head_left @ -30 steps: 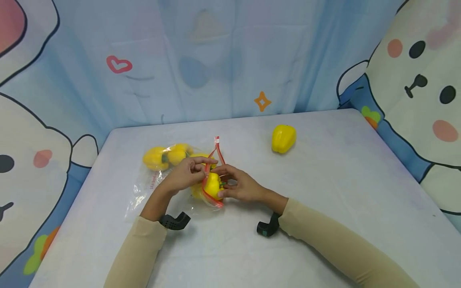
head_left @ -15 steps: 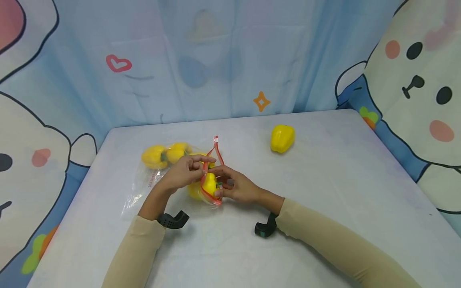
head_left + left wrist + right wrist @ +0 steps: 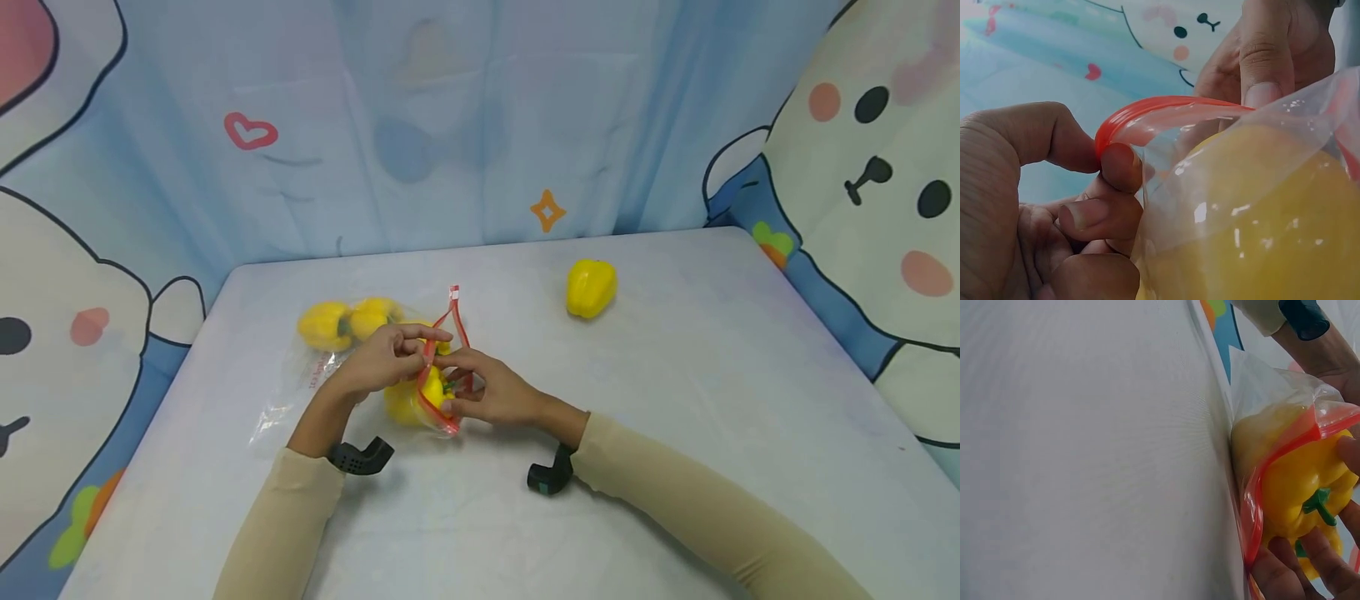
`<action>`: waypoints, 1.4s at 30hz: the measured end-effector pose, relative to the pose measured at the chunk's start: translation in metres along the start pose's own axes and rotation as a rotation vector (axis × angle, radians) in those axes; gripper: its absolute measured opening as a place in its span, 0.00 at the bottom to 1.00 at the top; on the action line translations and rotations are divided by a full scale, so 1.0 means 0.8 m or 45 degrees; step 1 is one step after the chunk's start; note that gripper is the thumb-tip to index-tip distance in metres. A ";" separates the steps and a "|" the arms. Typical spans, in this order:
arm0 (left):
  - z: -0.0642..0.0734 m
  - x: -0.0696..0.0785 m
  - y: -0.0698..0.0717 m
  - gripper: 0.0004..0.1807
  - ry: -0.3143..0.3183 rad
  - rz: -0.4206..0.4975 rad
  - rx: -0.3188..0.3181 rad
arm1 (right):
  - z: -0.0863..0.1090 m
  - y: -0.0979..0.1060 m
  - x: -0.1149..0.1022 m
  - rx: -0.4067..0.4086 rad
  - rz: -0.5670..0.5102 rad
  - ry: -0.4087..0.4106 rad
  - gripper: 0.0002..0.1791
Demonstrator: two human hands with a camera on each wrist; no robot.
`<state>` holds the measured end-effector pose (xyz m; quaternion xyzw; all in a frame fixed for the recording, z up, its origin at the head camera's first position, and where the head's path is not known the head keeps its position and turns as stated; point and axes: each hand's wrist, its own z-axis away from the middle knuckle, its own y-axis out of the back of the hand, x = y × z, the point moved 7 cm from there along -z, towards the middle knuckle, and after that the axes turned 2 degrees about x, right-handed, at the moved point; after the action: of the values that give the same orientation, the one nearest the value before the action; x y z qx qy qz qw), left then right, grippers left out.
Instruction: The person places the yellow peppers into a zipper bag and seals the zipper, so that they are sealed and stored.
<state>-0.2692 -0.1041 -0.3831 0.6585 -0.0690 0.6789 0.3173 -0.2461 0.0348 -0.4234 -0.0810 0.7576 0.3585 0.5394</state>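
Note:
A clear zip bag with a red zip edge lies on the table, several yellow bell peppers inside. My left hand pinches the red edge between thumb and index finger, as the left wrist view also shows. At the bag's mouth, my right hand has its fingers around the stem end of another yellow bell pepper. Its green stem faces out through the opening. Clear film and fingers cover part of this pepper in the head view.
One loose yellow bell pepper sits at the back of the white-covered table, right of the bag. A blue cartoon curtain hangs behind the table. Each wrist carries a black camera.
My right hand has shifted slightly left, and the pepper under its fingers is farther inside the bag. The left hand keeps its pinch on the red edge.

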 end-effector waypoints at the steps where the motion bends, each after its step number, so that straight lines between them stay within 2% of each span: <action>1: 0.000 0.000 0.000 0.26 0.003 -0.001 -0.004 | 0.000 0.000 0.000 -0.001 -0.001 -0.006 0.34; 11: 0.001 0.002 0.001 0.26 -0.005 0.006 -0.016 | 0.001 -0.002 0.006 0.010 -0.022 -0.040 0.35; 22: 0.002 0.001 0.003 0.26 0.019 0.045 -0.015 | -0.001 -0.006 0.001 0.040 -0.011 -0.028 0.34; 28: 0.003 0.003 0.003 0.26 0.003 0.044 -0.030 | 0.005 0.005 -0.006 0.047 0.038 -0.089 0.34; 31: 0.003 0.000 0.005 0.26 0.021 0.034 -0.021 | 0.009 0.024 -0.009 0.095 0.062 -0.144 0.32; 35: 0.002 -0.003 0.006 0.25 0.062 0.015 -0.008 | 0.014 0.068 -0.009 0.210 0.133 -0.208 0.29; 38: 0.000 -0.005 0.006 0.25 0.079 0.012 -0.005 | 0.019 0.111 -0.007 0.337 0.212 -0.199 0.27; 42: 0.001 -0.004 0.007 0.25 0.068 0.012 -0.008 | 0.026 0.177 0.000 0.572 0.319 -0.160 0.24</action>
<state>-0.2715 -0.1098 -0.3843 0.6387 -0.0657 0.6976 0.3178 -0.3025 0.1512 -0.3622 0.1575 0.7875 0.2495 0.5412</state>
